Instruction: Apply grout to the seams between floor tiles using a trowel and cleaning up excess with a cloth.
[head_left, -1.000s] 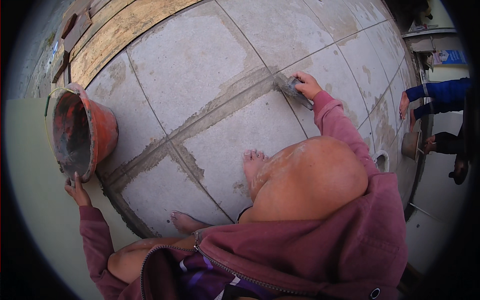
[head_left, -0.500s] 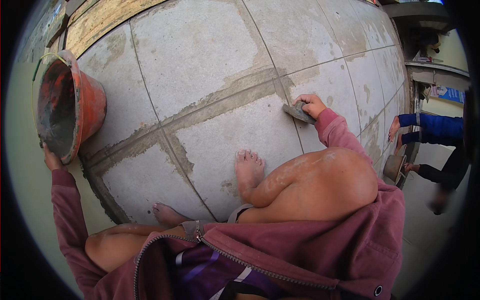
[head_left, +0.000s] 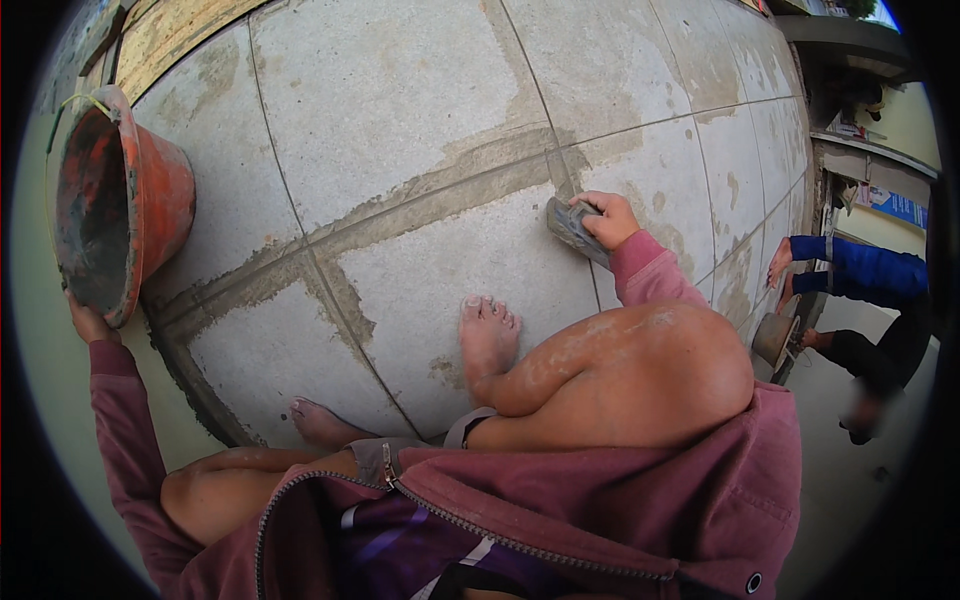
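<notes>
My left hand [head_left: 93, 322] is closed on the lower rim of an orange bucket [head_left: 166, 195], which is tipped over with its mouth facing left. Grey residue coats the inside of the bucket, and a thin yellow-green handle loops at its top. On the right, my right hand [head_left: 609, 222] grips a small grey hand float [head_left: 577, 232], fingers hooked over its top. The float is at the pale floor tiles [head_left: 450, 235], close to a crossing of joints smeared with wet grey grout [head_left: 490, 172]. Whether its underside touches the tile is hidden.
My bare feet [head_left: 490, 335] are on the tiles below the float. Wooden boards [head_left: 180, 40] line the far left edge. At the right, another person in blue trousers [head_left: 870, 268] has a hand at a grey pail [head_left: 774, 338]. A pale wall borders the floor at the left.
My right hand has shifted slightly left with the float, which has turned to show more of its upper face. The bucket and my left hand sit a little further left in view.
</notes>
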